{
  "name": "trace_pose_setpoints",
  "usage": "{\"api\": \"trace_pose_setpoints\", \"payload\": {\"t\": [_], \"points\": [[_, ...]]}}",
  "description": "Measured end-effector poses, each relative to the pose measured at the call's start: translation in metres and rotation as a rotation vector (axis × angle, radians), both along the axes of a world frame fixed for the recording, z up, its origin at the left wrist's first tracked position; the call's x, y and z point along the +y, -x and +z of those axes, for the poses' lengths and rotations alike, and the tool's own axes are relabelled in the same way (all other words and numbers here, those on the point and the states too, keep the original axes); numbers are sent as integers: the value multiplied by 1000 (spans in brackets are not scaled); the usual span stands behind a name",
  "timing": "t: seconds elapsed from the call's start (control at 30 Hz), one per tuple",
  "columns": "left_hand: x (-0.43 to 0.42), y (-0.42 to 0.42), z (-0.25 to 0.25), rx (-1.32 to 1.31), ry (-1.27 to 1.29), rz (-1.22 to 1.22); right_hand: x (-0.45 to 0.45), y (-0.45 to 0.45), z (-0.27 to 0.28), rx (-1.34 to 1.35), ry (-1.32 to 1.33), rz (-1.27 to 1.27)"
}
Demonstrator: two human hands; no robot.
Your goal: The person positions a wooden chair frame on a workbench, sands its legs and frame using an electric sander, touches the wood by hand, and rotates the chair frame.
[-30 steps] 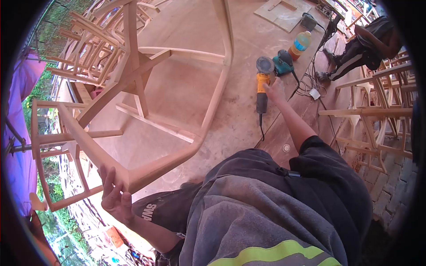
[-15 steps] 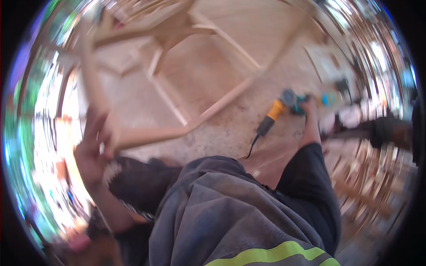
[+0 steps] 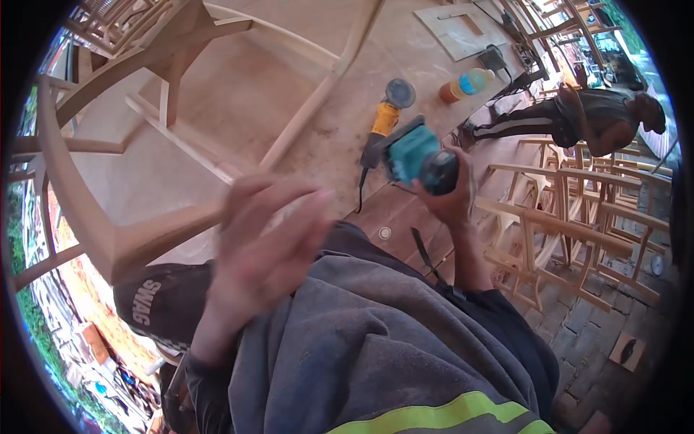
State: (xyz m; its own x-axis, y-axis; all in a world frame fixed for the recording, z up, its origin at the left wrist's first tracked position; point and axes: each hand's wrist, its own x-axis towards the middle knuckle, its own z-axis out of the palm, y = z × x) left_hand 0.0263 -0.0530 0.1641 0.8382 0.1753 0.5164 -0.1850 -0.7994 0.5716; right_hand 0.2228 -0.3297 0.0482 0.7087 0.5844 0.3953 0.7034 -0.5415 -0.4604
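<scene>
My right hand [image 3: 455, 194] is wrapped round the black, rounded grip of a teal power sander [image 3: 412, 150]. The sander is lifted and tilted, with its flat, dark base turned away from me. Slightly blurred, my left hand [image 3: 271, 242] hovers in front of my body with fingers apart and nothing in them. Beyond that hand, a curved wooden chair frame [image 3: 163, 228] rests on the worktable [image 3: 318, 155]. A yellow-and-black angle grinder [image 3: 385, 118] with a round disc lies on the table beside the sander, its cord trailing over the near edge.
A bottle of amber liquid [image 3: 463, 84] stands near the table's right edge, close to a black plug adapter [image 3: 493, 58]. A pale board [image 3: 459, 32] lies farther back. Several wooden chair frames [image 3: 571, 217] crowd the floor at right, where another person [image 3: 578, 119] stands.
My right hand has raised the sander from the table and brought it closer. My left hand has left the chair frame and moved right, in front of my body. The view has shifted.
</scene>
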Motion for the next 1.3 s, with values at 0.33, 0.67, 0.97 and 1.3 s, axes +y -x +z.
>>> {"api": "trace_pose_setpoints", "payload": {"t": [0.33,0.67,0.97,1.3], "points": [[-16,53,-5,68,34,-64,115,113,58,-45,-329,495],[-7,83,14,23,-167,53,152,106,73,-161,-406,756],[-16,69,40,-277,-168,78,180,149,53,-80,-850,572],[4,78,56,-150,-220,72,208,177,58,69,-936,502]]}}
